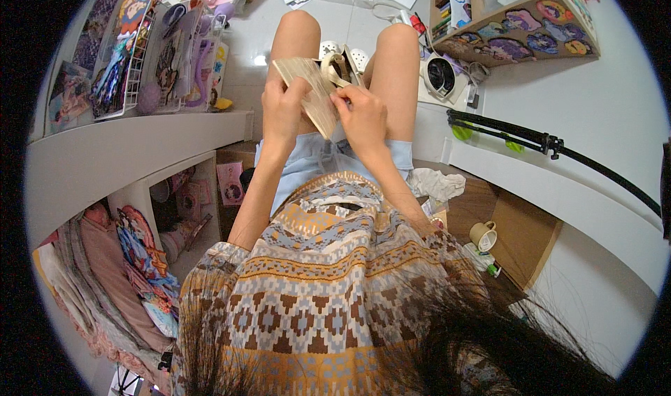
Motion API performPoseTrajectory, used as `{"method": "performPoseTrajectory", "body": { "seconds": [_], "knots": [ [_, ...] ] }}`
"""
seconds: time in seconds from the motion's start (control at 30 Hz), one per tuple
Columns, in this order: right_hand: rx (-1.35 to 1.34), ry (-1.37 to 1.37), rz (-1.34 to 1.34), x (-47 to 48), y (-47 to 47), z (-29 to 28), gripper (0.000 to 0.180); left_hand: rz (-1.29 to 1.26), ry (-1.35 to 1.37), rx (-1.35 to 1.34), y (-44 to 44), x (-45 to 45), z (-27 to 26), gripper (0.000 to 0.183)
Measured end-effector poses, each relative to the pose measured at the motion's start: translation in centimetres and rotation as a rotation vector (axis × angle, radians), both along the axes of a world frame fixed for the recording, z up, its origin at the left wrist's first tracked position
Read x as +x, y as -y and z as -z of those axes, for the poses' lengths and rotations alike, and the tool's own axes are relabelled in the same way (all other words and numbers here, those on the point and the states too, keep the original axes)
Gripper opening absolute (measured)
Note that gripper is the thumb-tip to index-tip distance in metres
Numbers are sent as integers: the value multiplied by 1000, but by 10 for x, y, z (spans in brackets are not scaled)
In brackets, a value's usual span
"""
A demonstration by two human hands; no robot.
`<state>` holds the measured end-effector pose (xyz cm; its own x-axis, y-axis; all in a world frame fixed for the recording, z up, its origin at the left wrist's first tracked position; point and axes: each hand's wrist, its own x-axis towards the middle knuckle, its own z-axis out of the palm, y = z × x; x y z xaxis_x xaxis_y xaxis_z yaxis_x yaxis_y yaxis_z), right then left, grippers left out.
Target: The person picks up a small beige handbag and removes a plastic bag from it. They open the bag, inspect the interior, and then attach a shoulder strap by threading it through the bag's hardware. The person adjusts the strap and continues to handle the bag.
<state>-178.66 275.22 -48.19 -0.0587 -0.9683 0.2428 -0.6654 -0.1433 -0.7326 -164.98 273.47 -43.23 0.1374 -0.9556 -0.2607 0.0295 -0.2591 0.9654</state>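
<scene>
My left hand (283, 110) grips a flat, beige, wood-grained panel (309, 89) above my lap, its thumb on the top face. At the panel's right edge, my right hand (361, 115) has its thumb and forefinger pinched together; whether a small part is between them cannot be told. Just beyond my right fingers, a curled cream strap or band (331, 71) sits by a dark opening, with another narrow panel edge beside it. Whether these join the beige panel is unclear. Part of a clear plastic sheet or bag seems to hang below the hands.
White clogs (359, 59) are on the tiled floor beyond my knees. A wire rack (137, 50) with pouches stands left. At the right are a stickered wooden organizer (516, 34), a round dark-topped device (440, 76), a black jointed arm (503, 128), a crumpled white cloth (437, 183) and a beige mug (483, 236).
</scene>
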Motion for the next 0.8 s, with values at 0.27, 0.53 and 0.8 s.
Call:
{"method": "performPoseTrajectory", "body": {
  "seconds": [0.27, 0.53, 0.8],
  "knots": [
    [183, -365, -269, -10, 13, 22, 14, 46, 70, -91, -8, -12, 2, 17],
    [268, -293, 132, -12, 16, 20, 15, 16, 69, -105, -19, -22, 6, 17],
    [231, -414, 283, -8, 25, 20, 64, 39, 12, -171, -24, -20, 3, 18]
  ]
}}
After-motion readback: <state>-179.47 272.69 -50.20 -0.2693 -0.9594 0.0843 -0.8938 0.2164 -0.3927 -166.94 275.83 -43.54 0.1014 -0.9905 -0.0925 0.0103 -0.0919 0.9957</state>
